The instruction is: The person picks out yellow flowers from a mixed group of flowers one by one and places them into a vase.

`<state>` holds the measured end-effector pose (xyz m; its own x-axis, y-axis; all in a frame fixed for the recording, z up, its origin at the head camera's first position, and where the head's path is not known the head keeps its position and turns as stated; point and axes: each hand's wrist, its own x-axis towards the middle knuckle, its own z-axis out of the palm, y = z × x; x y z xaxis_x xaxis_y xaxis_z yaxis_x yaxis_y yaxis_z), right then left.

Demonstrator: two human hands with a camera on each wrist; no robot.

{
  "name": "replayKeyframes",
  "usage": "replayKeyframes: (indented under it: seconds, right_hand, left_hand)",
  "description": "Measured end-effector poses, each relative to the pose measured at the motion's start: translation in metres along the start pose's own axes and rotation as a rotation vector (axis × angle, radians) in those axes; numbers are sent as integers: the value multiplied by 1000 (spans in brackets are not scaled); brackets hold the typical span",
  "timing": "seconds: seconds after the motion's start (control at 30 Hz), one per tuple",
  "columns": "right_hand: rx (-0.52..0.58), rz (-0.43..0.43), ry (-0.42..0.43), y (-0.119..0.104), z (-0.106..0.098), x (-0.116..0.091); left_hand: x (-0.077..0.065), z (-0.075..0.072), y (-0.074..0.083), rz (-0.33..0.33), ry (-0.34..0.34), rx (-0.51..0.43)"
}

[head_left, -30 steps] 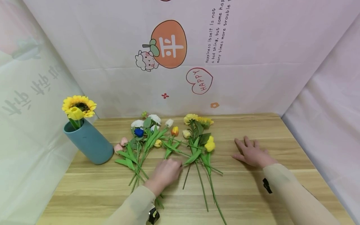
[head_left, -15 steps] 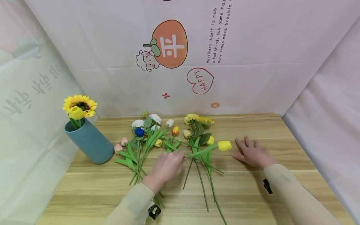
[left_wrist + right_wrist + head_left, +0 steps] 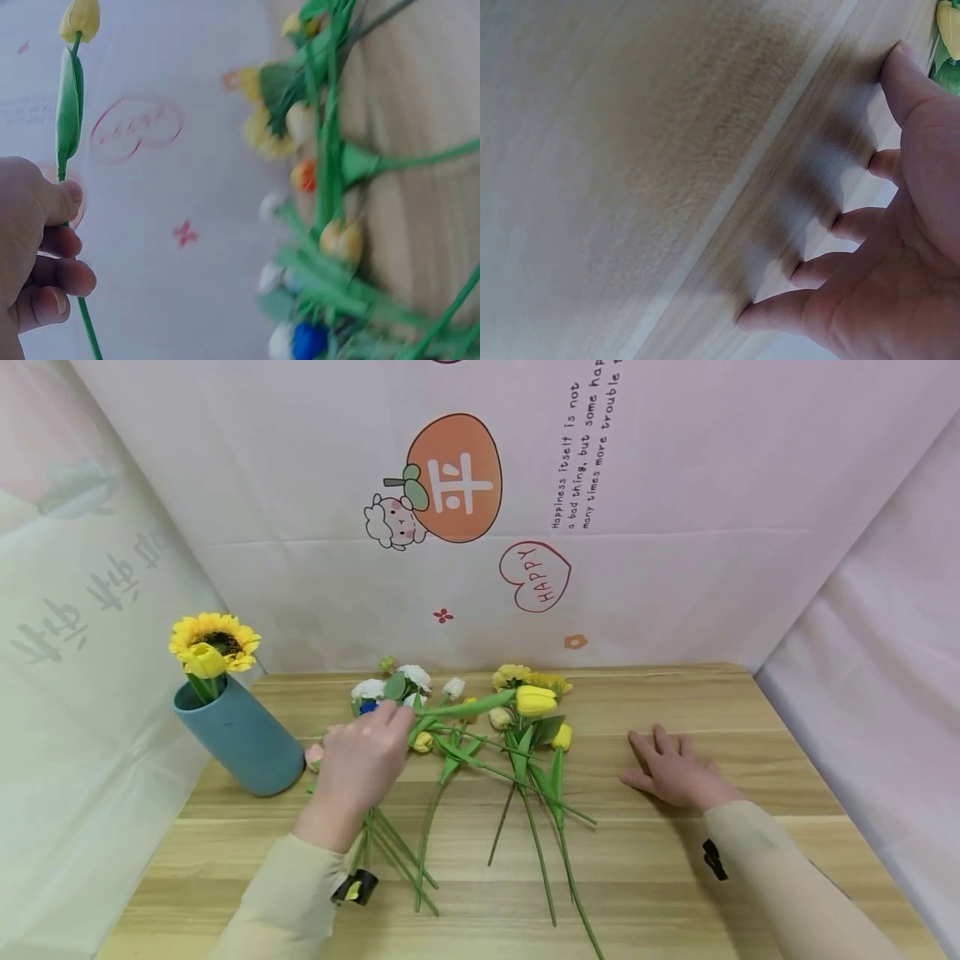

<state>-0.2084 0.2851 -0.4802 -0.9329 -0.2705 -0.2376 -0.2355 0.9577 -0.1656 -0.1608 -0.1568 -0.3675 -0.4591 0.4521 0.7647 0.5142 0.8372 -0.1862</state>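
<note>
My left hand (image 3: 363, 756) grips the green stem of a yellow tulip (image 3: 536, 700) above the flowers on the table. In the left wrist view, the tulip's bloom (image 3: 80, 19) and long leaf (image 3: 70, 105) rise above the thumb, and the stem runs on below the curled fingers. My right hand (image 3: 678, 768) rests on the wooden table (image 3: 645, 877) with fingers spread; its fingertips (image 3: 776, 311) touch the wood in the right wrist view. A blue vase (image 3: 243, 739) at the left holds a sunflower (image 3: 217, 639) and another yellow tulip (image 3: 204, 660).
White flowers (image 3: 412, 677), a pink bloom (image 3: 314, 756) and green stems lie near the left hand. Further right lies a bunch with a yellow tulip (image 3: 562, 737) and yellow blooms (image 3: 512, 675). A printed cloth (image 3: 300, 527) stands behind the table.
My left hand has lifted the yellow tulip out of the right-hand bunch and carried it left and up, toward the vase. My right hand has stayed in place.
</note>
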Motion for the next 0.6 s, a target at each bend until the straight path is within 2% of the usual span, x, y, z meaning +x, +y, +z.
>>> replayKeyframes:
  seconds: [0.13, 0.37, 0.6]
  right_hand:
    - [-1, 1, 0, 0, 0, 0]
    - [-1, 5, -1, 0, 1, 0]
    - [5, 7, 2, -2, -1, -1]
  left_hand:
    - [-2, -18, -22, -63, 60, 40]
    - [-5, -45, -54, -136, 33, 127]
    - [-5, -60, -81, -212, 173, 175]
